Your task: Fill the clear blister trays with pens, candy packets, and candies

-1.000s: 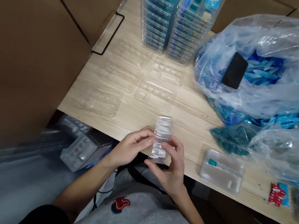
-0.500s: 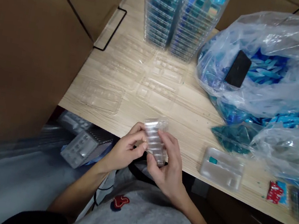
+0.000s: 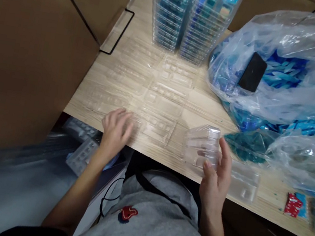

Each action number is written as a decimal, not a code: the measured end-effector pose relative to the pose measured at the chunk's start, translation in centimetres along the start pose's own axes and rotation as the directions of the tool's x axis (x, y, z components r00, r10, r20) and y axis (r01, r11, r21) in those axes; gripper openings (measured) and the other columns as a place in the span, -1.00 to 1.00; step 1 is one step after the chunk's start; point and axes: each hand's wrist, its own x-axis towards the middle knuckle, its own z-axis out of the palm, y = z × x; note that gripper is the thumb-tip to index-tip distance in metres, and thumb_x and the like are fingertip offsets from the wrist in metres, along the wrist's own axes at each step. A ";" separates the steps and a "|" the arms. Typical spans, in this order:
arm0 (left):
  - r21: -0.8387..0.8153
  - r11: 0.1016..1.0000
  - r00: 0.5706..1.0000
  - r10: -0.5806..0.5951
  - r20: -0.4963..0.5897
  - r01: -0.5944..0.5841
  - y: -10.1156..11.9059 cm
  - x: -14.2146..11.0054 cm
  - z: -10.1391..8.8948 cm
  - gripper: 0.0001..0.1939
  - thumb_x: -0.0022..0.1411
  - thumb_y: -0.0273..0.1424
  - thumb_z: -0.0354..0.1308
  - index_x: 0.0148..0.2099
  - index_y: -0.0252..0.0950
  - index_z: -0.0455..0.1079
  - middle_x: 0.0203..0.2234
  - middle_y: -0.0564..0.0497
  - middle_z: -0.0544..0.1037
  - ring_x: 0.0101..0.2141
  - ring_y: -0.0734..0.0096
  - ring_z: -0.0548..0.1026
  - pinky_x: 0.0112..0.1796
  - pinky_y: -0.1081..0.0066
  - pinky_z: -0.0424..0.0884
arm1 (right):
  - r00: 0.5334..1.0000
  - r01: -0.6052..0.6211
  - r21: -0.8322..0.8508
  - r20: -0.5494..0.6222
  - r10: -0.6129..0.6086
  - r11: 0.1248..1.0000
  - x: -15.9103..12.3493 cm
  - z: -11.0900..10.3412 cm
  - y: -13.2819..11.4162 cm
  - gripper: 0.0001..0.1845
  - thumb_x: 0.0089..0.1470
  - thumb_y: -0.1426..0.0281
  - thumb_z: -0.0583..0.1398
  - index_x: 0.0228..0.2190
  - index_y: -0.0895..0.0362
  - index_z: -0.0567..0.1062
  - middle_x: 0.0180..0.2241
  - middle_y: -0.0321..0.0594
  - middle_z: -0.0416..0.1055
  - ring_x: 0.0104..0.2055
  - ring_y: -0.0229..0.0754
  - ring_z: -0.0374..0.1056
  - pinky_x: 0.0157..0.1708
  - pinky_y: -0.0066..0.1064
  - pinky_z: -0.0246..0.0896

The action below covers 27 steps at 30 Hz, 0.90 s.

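My right hand (image 3: 217, 176) grips a small stack of clear plastic blister trays (image 3: 198, 143) by its right end, thumb in front and fingers behind. The stack is tilted above the table's front edge and partly covers a shallow clear tray (image 3: 243, 180) lying there. My left hand (image 3: 115, 133) is palm down with its fingers apart, slightly blurred, and nothing shows in it. Just right of its fingertips, a single clear blister tray (image 3: 157, 129) lies on the table. More flat clear trays (image 3: 165, 95) lie in rows behind it.
Two tall stacks of filled trays (image 3: 169, 19) stand at the back. An open plastic bag (image 3: 302, 49) of blue pieces, with a black flat object (image 3: 253, 72) on it, sits at the right. Red packets (image 3: 293, 204) lie near the front. Cardboard (image 3: 35, 53) rises at the left.
My hands have parted. The right has carried the tray stack to the right, and the left has moved left over the table. Another single tray now lies at the front between them.
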 end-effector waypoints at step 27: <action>-0.531 0.847 0.983 0.103 0.154 -0.005 13.7 1.9 6.1 -0.68 0.40 -0.29 -0.12 -0.35 -0.24 0.35 -0.33 -0.02 0.46 -0.18 0.33 0.46 -0.05 0.32 0.40 | 0.900 0.083 -0.081 -0.422 -0.110 0.993 -0.1 -3.7 0.6 -0.37 0.25 0.27 0.08 0.31 -0.08 0.10 0.18 -0.05 0.25 0.13 0.09 0.34 -0.04 0.04 0.41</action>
